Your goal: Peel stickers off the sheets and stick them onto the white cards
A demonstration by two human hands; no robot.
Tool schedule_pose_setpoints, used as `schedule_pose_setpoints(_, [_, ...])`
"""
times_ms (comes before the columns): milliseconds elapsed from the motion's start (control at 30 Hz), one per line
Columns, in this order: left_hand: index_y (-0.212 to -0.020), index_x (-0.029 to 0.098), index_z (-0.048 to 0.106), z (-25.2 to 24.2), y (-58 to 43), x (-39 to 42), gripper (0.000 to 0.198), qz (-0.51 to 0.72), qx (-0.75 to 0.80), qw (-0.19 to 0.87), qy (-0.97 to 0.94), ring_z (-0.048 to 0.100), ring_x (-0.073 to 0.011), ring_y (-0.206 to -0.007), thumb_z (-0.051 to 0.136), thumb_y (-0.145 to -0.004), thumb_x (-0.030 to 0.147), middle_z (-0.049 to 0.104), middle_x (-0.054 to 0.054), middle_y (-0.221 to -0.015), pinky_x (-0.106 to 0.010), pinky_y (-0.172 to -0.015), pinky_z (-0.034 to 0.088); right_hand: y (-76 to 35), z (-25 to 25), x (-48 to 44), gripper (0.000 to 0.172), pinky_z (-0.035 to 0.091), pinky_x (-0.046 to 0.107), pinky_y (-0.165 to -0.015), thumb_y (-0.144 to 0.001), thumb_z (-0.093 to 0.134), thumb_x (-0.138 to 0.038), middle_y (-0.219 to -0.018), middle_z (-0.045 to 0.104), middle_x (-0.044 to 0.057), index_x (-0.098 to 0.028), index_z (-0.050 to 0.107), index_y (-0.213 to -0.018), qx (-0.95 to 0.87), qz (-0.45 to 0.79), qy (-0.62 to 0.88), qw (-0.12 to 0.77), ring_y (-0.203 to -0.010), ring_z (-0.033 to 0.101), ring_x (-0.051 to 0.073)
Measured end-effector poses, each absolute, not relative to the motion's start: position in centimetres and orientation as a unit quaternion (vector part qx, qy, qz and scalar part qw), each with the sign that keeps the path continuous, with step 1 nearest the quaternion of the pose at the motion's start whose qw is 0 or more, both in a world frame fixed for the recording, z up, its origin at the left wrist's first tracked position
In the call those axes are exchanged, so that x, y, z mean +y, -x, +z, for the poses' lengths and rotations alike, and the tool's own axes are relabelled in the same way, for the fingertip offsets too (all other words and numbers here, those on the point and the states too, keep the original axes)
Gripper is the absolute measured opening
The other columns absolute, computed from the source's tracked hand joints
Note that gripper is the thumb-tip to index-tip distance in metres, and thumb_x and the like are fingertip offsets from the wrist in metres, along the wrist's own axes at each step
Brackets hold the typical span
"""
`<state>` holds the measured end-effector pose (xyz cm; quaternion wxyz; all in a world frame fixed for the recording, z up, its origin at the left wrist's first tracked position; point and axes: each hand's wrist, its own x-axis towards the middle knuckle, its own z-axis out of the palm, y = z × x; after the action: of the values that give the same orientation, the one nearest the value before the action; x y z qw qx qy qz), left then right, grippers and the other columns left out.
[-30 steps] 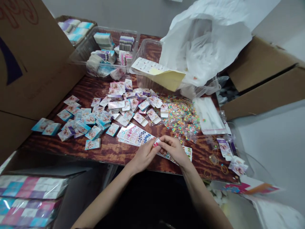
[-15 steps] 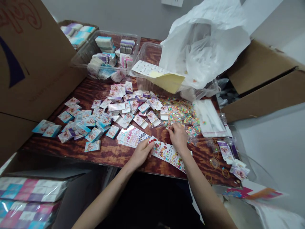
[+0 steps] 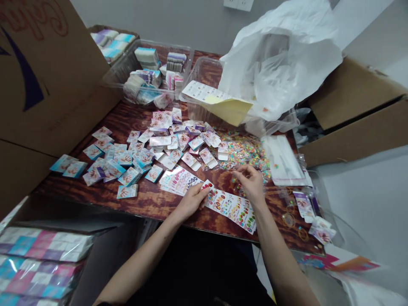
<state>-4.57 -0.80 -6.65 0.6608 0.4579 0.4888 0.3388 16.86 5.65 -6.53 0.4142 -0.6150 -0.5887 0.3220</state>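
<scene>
My left hand (image 3: pixel 193 202) is closed, thumb on top, on a nail sticker sheet (image 3: pixel 208 185) with red nail shapes. Beneath that hand, a fanned row of printed nail sticker strips (image 3: pixel 231 206) runs across the table's front. My right hand (image 3: pixel 253 185) hovers just past the row, thumb and forefinger pinched together. From its fingers seems to hang a small clear packet of coloured bits (image 3: pixel 236 180), partly hidden by the hand. Behind it spreads a heap of clear packets with bright coloured pieces (image 3: pixel 247 151).
Small printed boxes (image 3: pixel 124 158) lie scattered over the left and middle of the wooden table (image 3: pixel 153 202). Clear plastic bins (image 3: pixel 108 80) stand behind, one under a white plastic bag (image 3: pixel 283 63). White sleeves (image 3: pixel 282 159) and rubber bands (image 3: pixel 288 220) lie right; a large carton (image 3: pixel 63 85) rises left.
My right hand has drawn back to the right from the packet heap, and coloured bits now show below its fingers. The left hand keeps its hold. The whole view has shifted slightly.
</scene>
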Motion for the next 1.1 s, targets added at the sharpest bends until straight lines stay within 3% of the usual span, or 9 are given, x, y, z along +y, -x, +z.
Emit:
schedule_pose_setpoints(233, [-0.075,0.018,0.049,-6.8,3.6,-0.5,0.030,0.321,0.492,0.623,-0.516,0.045,-0.0127,-0.055,0.046,-0.091,0.043,0.048,0.004,-0.059,-0.023,-0.054,0.034,-13.5,-4.0,3.1,0.019,0.037,0.027,-0.049,-0.076,0.067,-0.037,-0.065,0.056,-0.002,-0.022,0.056,-0.077,-0.541,0.542,0.539,0.351,-0.051,0.047,0.014])
schedule_pose_setpoints(300, [-0.077,0.017,0.052,-6.8,3.7,-0.4,0.024,0.325,0.497,0.585,-0.552,0.047,-0.0142,-0.063,0.047,-0.090,0.037,0.052,0.002,-0.066,-0.024,-0.058,0.037,-12.2,-3.7,2.1,0.012,0.041,0.028,-0.055,-0.077,0.065,-0.031,-0.069,0.057,-0.001,-0.021,0.059,-0.082,-0.587,0.516,0.531,0.329,-0.058,0.051,0.015])
schedule_pose_setpoints(400, [-0.080,0.017,0.055,-6.6,4.2,-0.5,0.020,0.309,0.490,0.553,-0.599,0.049,-0.0157,-0.068,0.046,-0.090,0.032,0.055,0.000,-0.071,-0.024,-0.062,0.039,-11.3,-3.8,1.7,0.022,0.042,0.029,-0.064,-0.076,0.065,-0.024,-0.079,0.058,0.000,-0.022,0.062,-0.098,-0.637,0.432,0.551,0.322,-0.067,0.052,0.016])
schedule_pose_setpoints(567, [-0.090,0.017,0.061,-5.4,6.3,-0.7,0.019,0.235,0.442,0.523,-0.690,0.058,-0.0182,-0.076,0.046,-0.092,0.029,0.063,-0.002,-0.081,-0.027,-0.071,0.045,-12.5,-4.4,2.4,0.017,0.036,0.026,-0.055,-0.074,0.068,-0.033,-0.065,0.054,-0.002,-0.018,0.060,-0.071,-0.602,0.589,0.486,0.233,-0.060,0.049,0.014])
schedule_pose_setpoints(700, [-0.114,0.021,0.060,-4.7,9.1,1.5,0.024,0.279,0.575,0.287,-0.713,0.057,-0.0239,-0.104,0.053,-0.091,0.026,0.063,-0.008,-0.111,-0.037,-0.092,0.044,-13.2,-4.3,2.4,0.023,0.032,0.025,-0.054,-0.073,0.071,-0.035,-0.060,0.051,-0.004,-0.018,0.056,-0.067,-0.554,0.595,0.507,0.287,-0.056,0.045,0.011])
schedule_pose_setpoints(800, [-0.121,0.018,0.054,-4.8,10.6,4.6,0.037,0.267,0.719,0.074,-0.638,0.053,-0.0300,-0.112,0.061,-0.085,0.023,0.056,-0.014,-0.121,-0.042,-0.094,0.043,-12.6,-4.1,2.3,0.024,0.033,0.024,-0.055,-0.074,0.072,-0.035,-0.062,0.052,-0.004,-0.018,0.056,-0.069,-0.544,0.601,0.502,0.303,-0.058,0.045,0.011])
schedule_pose_setpoints(867, [-0.122,0.015,0.053,-5.1,11.3,6.4,0.045,0.216,0.749,0.028,-0.625,0.053,-0.0321,-0.110,0.068,-0.081,0.024,0.056,-0.016,-0.118,-0.042,-0.092,0.044,-11.8,-4.2,2.1,0.023,0.031,0.024,-0.054,-0.074,0.072,-0.035,-0.062,0.052,-0.004,-0.018,0.057,-0.069,-0.555,0.603,0.493,0.292,-0.057,0.044,0.011])
schedule_pose_setpoints(1000, [-0.122,0.014,0.053,-5.0,12.5,7.2,0.044,0.250,0.746,0.071,-0.613,0.056,-0.0293,-0.103,0.066,-0.081,0.022,0.060,-0.014,-0.112,-0.041,-0.090,0.045,-11.1,-4.5,1.9,0.025,0.032,0.023,-0.054,-0.073,0.074,-0.034,-0.061,0.053,-0.003,-0.018,0.057,-0.066,-0.553,0.614,0.480,0.295,-0.057,0.046,0.011])
schedule_pose_setpoints(1100, [-0.127,0.018,0.050,-4.4,13.3,5.2,0.052,0.400,0.693,0.228,-0.555,0.060,-0.0222,-0.094,0.068,-0.079,0.022,0.060,-0.010,-0.116,-0.036,-0.086,0.048,-11.6,-4.4,2.0,0.029,0.035,0.022,-0.050,-0.070,0.078,-0.039,-0.060,0.055,-0.004,-0.019,0.057,-0.069,-0.480,0.651,0.485,0.332,-0.053,0.047,0.010])
